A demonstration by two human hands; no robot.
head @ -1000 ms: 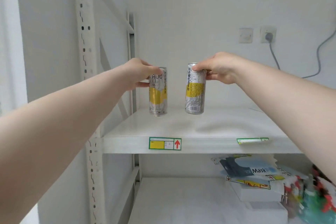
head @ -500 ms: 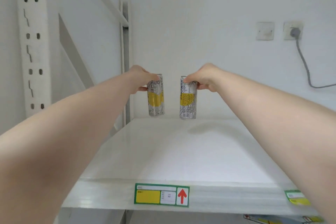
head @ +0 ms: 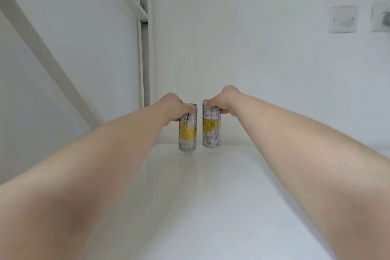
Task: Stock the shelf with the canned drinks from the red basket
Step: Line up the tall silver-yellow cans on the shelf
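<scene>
Two slim silver cans with yellow labels stand upright side by side at the back of the white shelf (head: 211, 192), close to the wall. My left hand (head: 172, 110) grips the top of the left can (head: 187, 133). My right hand (head: 224, 99) grips the top of the right can (head: 211, 129). The bases of both cans are at or just above the shelf board; I cannot tell whether they touch it. A narrow gap separates the cans. The red basket is out of view.
A white upright post (head: 145, 48) and a diagonal brace (head: 48, 53) of the shelf frame stand at the left. On the back wall at the right are a switch plate (head: 343, 19) and a socket (head: 382, 17).
Both arms have reached further in, carrying the two cans from near the shelf's front toward the back wall. The view has moved in close over the shelf board.
</scene>
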